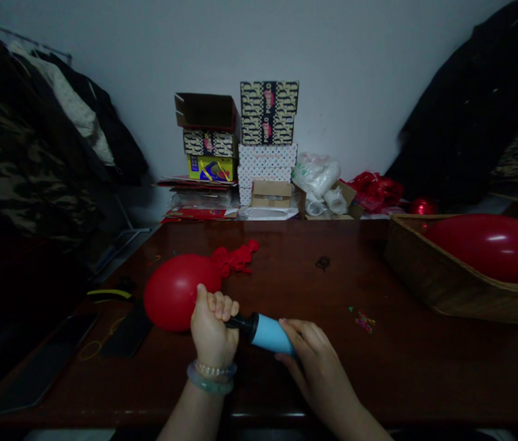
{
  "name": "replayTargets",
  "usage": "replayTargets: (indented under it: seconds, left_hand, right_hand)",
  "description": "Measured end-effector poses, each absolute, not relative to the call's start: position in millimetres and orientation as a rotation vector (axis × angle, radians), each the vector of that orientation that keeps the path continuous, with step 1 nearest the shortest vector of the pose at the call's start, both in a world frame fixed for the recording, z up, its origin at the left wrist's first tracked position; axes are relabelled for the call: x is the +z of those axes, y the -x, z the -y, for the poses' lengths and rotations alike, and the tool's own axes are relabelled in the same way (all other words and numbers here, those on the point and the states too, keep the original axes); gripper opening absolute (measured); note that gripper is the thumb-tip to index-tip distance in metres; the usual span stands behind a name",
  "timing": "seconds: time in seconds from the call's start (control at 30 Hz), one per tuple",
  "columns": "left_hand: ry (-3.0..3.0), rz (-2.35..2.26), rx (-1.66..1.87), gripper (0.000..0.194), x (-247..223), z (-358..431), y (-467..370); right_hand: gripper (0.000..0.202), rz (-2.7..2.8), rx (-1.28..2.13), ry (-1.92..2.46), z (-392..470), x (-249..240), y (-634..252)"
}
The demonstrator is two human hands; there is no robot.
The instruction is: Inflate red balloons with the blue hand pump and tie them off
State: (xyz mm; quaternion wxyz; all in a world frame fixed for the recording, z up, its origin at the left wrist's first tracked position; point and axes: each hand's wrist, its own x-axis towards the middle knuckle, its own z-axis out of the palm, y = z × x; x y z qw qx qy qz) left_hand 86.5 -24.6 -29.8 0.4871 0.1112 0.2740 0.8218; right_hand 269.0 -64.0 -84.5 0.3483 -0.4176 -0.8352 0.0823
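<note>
Gripped in two hands: one blue pump (pixel 271 334), its black end enclosed by the curled fingers of the left hand (pixel 215 331), its barrel clasped between fingers and thumb of the right hand (pixel 320 361).
Brown table (pixel 295 282): largest item.
Wicker basket (pixel 452 297): placed toward the table's far right corner.
Large red balloon (pixel 493 248): held within the basket.
Smaller red balloon (pixel 178 291): located toward the table's left edge, just left of and beyond the left hand, by far the nearer one; whether its neck is pinched there cannot be told.
Pump: held near the middle of the near edge, its long axis slanted from the balloon side down rightward.
Red bundle (pixel 236 258): set just beyond that balloon.
Black bands (pixel 323 263): laid toward the far edge.
Coloured bits (pixel 365 321): scattered right of the pump.
</note>
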Motion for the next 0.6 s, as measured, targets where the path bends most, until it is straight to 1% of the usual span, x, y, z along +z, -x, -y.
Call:
replayTargets:
  seconds: [0.27,0.43,0.6]
  left_hand:
    - [-0.283,-0.643,2.043,0.048,-21,23,-60]
    - [-0.242,-0.622,2.123,0.047,-16,25,-31]
    - [-0.2,-0.623,2.133,0.046,-19,23,-26]
  right_hand:
    - [0.047,2.217,0.275,1.102,59,-80,-276]
    - [0.044,2.262,0.236,1.094,50,-78,-289]
    - [0.043,2.282,0.192,1.093,46,-83,-295]
